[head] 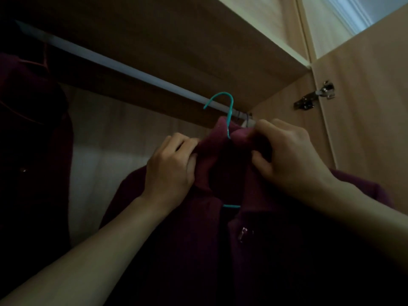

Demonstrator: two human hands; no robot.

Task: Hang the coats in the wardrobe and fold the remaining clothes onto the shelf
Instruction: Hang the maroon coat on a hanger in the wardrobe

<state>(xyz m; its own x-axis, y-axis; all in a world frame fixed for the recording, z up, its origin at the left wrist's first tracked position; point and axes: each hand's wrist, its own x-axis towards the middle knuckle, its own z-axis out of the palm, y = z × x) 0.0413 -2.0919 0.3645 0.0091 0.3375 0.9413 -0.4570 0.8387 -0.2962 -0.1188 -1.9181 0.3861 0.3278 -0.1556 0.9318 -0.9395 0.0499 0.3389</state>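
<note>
A dark maroon coat hangs on a teal hanger, whose hook sits over the white wardrobe rail near its right end. My left hand pinches the left side of the coat's collar. My right hand grips the right side of the collar, just below the rail. A short piece of the hanger's teal bar shows below the collar. The coat's lower part is lost in shadow.
Another dark maroon garment hangs at the far left of the rail. A wooden shelf runs right above the rail. The open wardrobe door with a metal hinge stands to the right.
</note>
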